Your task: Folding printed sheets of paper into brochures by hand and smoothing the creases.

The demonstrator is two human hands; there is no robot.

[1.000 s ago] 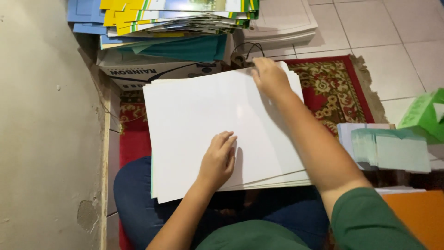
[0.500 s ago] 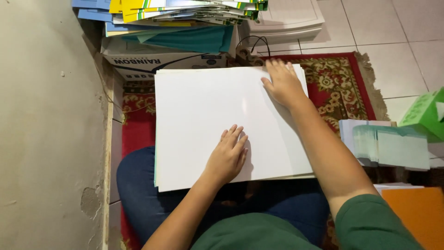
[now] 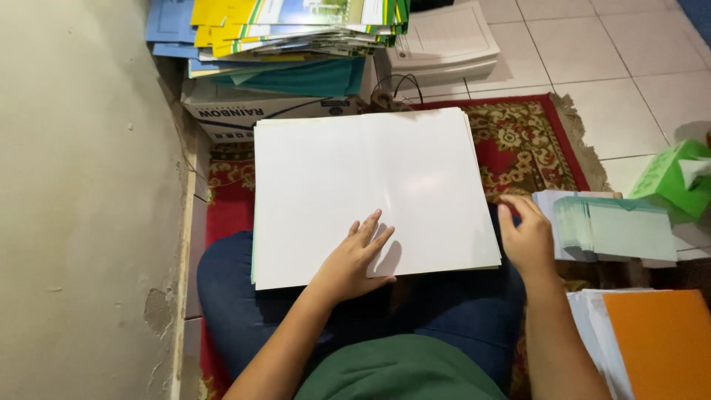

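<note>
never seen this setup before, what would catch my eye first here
The big stack of white sheets on the person's lap fills the middle, with the left hand flat on its near edge and the right hand at its right edge. Behind it a bright pile of yellow, blue and green folders sits on a cardboard box, and a red patterned rug lies underneath.

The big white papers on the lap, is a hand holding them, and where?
Nothing is gripped. The left hand lies flat on the white paper stack near its front edge, pressing it down. The right hand is at the stack's right front corner, fingers open.
</note>
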